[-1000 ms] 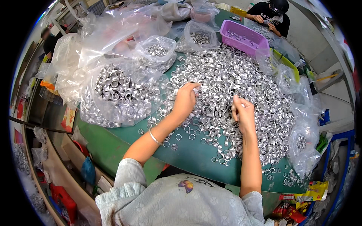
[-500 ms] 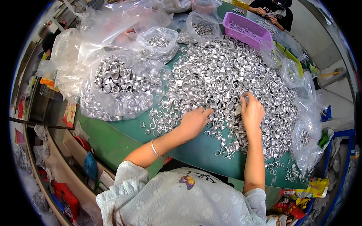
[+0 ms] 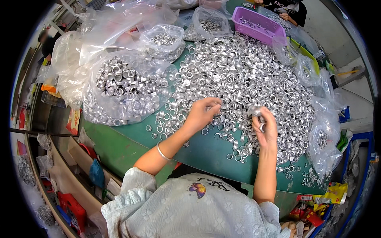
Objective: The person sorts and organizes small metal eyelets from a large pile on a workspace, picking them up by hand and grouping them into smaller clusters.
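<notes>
A broad pile of silver-coloured metal rings (image 3: 238,71) covers much of the green table. My right hand (image 3: 266,129) is raised over the near side of the pile, its fingers closed on silver rings (image 3: 256,111); one shows at the fingertips and another seems to sit lower in the curled fingers. To its left, my left hand (image 3: 203,114) hovers at the pile's near edge, thumb and fingers drawn together. Slight blur hides what its fingertips hold, if anything.
A clear plastic bag (image 3: 93,101) full of rings stands left of the pile, smaller bags (image 3: 162,39) behind it. A purple basket (image 3: 260,31) sits at the far right, a green tray (image 3: 303,55) beside it. Across the table a person (image 3: 287,12) sits. Crumpled bags (image 3: 323,131) line the right.
My right hand has lifted from the pile and turned, with rings now visible in its fingers. My left hand has shifted slightly away from me, its fingers more bent.
</notes>
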{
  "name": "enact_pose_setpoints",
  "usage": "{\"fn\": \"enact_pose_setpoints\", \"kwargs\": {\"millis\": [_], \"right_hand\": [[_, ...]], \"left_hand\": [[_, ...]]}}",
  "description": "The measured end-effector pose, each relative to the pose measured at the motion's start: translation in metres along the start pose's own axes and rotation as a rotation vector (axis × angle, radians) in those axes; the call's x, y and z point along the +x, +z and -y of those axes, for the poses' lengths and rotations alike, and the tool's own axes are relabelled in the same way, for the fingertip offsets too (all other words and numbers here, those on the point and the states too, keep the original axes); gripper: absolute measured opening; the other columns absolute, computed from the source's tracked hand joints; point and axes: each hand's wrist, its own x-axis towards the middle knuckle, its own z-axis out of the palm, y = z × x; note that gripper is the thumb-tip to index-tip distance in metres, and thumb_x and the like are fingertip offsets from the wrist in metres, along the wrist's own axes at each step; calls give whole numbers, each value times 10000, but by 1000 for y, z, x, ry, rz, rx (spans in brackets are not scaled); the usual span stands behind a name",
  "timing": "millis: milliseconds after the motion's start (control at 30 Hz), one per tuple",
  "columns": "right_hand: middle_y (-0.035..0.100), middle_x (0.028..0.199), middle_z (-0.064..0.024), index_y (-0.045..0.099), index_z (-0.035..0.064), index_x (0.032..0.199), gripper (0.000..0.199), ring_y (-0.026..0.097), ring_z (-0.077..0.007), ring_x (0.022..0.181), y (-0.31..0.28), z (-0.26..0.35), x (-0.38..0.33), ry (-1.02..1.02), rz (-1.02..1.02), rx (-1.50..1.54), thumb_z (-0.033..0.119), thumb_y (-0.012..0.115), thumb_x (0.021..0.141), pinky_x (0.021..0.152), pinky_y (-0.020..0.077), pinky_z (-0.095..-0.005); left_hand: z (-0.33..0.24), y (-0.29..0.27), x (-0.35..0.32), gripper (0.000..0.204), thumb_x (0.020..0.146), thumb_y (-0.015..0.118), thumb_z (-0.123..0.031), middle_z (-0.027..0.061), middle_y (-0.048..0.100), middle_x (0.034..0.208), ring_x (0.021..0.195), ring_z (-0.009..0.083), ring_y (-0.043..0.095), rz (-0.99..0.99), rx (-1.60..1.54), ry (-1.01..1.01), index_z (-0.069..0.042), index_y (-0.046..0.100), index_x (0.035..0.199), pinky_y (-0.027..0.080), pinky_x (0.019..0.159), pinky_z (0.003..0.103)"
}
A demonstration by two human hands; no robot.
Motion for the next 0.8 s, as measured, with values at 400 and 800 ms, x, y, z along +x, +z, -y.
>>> {"fn": "enact_pose_setpoints", "kwargs": {"millis": [400, 800], "right_hand": [[593, 783, -96, 628, 64, 1022, 273, 585, -250, 603, 10, 1, -13, -546, -145, -1651, 61, 654, 750, 567, 461, -373], [569, 795, -110, 641, 43, 873, 127, 587, -281, 627, -7, -4, -7, -728, -204, -1584, 22, 593, 758, 568, 456, -370]], "left_hand": [[-10, 20, 18, 315, 766, 659, -255, 115, 631, 800, 669, 318, 617, 52, 1066, 168, -80, 588, 1017, 477, 558, 419], [-5, 7, 18, 321, 782, 629, -179, 118, 632, 732, 638, 318, 617, 148, 1149, 213, -90, 491, 1058, 471, 526, 418]]}}
